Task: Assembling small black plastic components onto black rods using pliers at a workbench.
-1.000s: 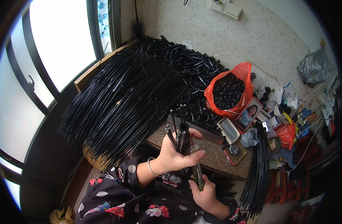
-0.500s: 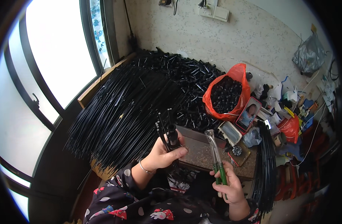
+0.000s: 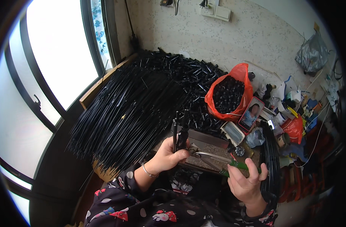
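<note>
My left hand is closed round a few thin black rods and a thicker black tubular piece, all pointing up and away from me. In my right hand are pliers with bare metal arms and green handle grips. Their handles are spread apart, my fingers on the upper grip. The pliers' head reaches to the base of the black piece, just beside my left thumb. I cannot tell exactly what the jaws touch.
A big heap of long black rods lies left, with short black tubes behind. An orange-red bag holds black parts. A phone leans beside it. More rods hang at the right, near clutter.
The pliers have swung from upright to nearly level, their head now at my left hand and their handles spread wider. The rods in my left hand have drawn together and shifted slightly right.
</note>
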Demonstrator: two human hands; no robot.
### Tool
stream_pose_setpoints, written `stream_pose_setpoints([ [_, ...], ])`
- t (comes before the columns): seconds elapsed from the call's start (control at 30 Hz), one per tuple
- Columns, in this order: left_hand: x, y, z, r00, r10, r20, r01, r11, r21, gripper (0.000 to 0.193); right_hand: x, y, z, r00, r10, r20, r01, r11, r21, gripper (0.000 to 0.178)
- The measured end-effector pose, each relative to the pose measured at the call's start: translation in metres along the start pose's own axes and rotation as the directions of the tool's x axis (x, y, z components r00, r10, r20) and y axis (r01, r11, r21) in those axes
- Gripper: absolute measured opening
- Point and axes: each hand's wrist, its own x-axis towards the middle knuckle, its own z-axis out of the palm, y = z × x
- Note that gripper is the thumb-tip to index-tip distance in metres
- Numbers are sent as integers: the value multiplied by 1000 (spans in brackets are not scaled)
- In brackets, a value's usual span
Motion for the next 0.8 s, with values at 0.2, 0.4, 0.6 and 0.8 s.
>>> stream_pose_setpoints([
  [0.2, -8, 9, -10, 995, 101, -15, -101, 993, -64, 37, 10, -3, -1, 943, 163, 290, -332, 411, 849, 20],
  [0.4, 9, 7, 14, 995, 87, 54, -80, 989, -123, 27, -49, -69, 41, 804, -278, 525, -266, -959, -101, 27],
  [0.6, 4, 23, 16, 988, 95, -125, -89, 995, 49, 20, -5, -45, 42, 777, 418, 470, -605, 292, 741, 52],
  [0.8, 5, 14, 13, 992, 77, -102, -84, 994, -64, 20, -22, -58, 45, 650, -188, 737, -589, -737, 331, 20],
])
